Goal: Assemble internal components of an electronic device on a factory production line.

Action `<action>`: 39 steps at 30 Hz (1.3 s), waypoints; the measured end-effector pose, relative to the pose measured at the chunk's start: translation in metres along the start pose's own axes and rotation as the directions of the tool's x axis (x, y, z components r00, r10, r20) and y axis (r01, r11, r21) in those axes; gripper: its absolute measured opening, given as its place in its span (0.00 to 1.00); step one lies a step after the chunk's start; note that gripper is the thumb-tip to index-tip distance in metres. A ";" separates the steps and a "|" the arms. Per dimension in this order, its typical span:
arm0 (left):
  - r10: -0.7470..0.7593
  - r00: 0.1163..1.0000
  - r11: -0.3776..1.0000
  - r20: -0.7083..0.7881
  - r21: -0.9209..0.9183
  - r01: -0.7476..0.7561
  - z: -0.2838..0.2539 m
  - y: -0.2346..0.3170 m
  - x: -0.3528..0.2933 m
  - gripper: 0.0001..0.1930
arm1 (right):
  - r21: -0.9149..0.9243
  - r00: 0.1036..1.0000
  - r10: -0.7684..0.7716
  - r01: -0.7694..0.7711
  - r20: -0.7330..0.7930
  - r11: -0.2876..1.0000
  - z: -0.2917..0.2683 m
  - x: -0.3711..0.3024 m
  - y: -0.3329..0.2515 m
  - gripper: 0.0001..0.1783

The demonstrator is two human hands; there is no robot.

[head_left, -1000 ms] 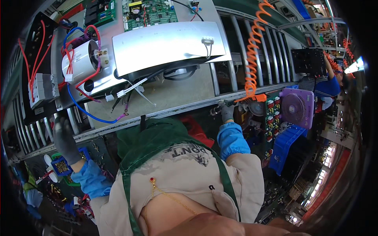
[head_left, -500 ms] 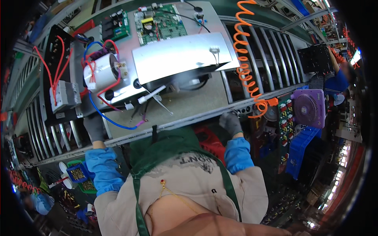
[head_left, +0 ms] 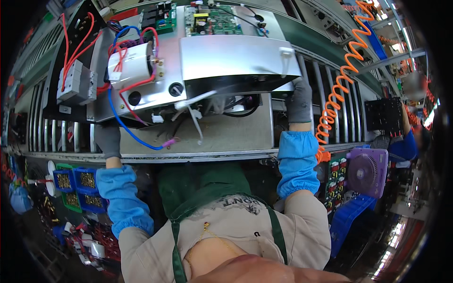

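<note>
A metal chassis [head_left: 166, 97] carrying electrical parts lies on the bench in front of me. My left hand [head_left: 109, 141], in a grey glove, grips its near left corner from below, with the fingertips hidden underneath. At the right end, my right hand [head_left: 300, 103], gloved alike, is closed around the edge. On the chassis are a white cylindrical capacitor [head_left: 130, 64], a bright sheet-metal cover [head_left: 231, 57] and a green circuit board [head_left: 214, 21]. A grey block with red wires [head_left: 73, 82] sits at the left on a black panel. Blue and white leads hang over the front.
Metal rollers [head_left: 337, 101] run beneath and beside a flat board [head_left: 226, 134]. An orange coiled hose [head_left: 337, 89] hangs at the right, near a purple fan [head_left: 367, 172] and a blue bin [head_left: 349, 219]. Small screw bins [head_left: 87, 179] stand lower left. Another person's arm [head_left: 406, 122] reaches a black panel far right.
My right hand has moved up from the bench's front edge to the chassis's right end. My left hand stays at the left corner. The whole view has turned slightly.
</note>
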State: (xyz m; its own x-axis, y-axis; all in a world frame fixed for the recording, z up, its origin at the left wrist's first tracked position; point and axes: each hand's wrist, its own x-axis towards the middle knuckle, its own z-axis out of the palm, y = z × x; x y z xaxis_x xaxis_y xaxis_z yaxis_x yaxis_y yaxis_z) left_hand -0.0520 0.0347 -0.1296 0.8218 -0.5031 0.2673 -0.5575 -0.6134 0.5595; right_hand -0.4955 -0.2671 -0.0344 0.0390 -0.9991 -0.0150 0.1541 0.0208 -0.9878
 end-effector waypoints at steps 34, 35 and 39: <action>-0.319 0.202 0.751 0.926 0.117 0.650 0.006 -0.262 -0.665 0.23 | -0.815 0.717 -0.404 0.560 0.568 -0.151 -0.077 0.131 0.009 0.19; -0.353 0.195 0.731 0.915 0.139 0.668 0.005 -0.262 -0.670 0.22 | -0.816 0.763 -0.433 0.207 0.480 -0.539 -0.059 0.101 0.008 0.21; -0.391 0.205 0.699 0.897 0.145 0.700 0.041 -0.258 -0.663 0.21 | -0.682 0.708 -0.448 0.686 0.546 0.253 -0.173 0.217 -0.072 0.14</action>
State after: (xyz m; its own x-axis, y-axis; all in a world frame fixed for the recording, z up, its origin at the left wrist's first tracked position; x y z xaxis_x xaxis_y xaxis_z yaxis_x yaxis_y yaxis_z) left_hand -0.4579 0.5017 -0.4837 0.2808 -0.4094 -0.8681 0.1684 -0.8694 0.4645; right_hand -0.6688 -0.4918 0.0062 0.4979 -0.6967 0.5164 -0.6077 -0.7051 -0.3655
